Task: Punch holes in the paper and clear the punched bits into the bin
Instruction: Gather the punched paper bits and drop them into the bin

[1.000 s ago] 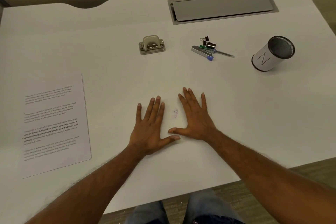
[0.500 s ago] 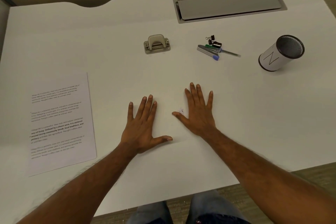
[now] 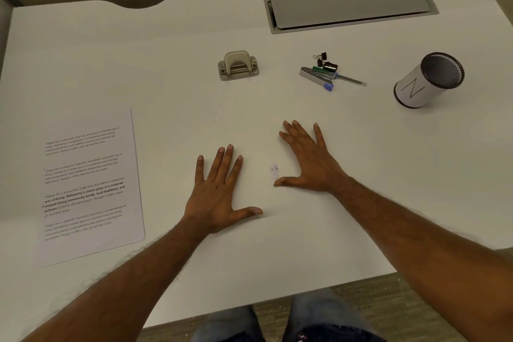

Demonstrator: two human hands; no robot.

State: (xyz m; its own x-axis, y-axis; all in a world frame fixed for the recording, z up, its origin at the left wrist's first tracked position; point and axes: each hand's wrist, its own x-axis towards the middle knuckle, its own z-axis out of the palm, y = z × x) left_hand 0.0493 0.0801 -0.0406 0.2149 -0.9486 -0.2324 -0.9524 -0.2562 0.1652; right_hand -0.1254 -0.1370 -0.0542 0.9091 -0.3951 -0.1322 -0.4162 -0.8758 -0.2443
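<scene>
A small heap of punched paper bits lies on the white desk between my hands. My left hand rests flat on the desk to the left of the bits, fingers spread. My right hand lies flat to their right, its thumb just below the heap. Both hands hold nothing. The printed paper sheet lies at the left of the desk. A beige hole punch stands further back. The bin, a white cylinder marked N with a dark mesh inside, stands at the right.
A stapler, binder clips and pens lie in a cluster between the punch and the bin. A grey cable-tray lid is set into the desk at the back. The desk's front edge runs just above my knees.
My right hand has slid away to the right, uncovering the bits that sat at its thumb half a second ago. My left hand stays flat where it was.
</scene>
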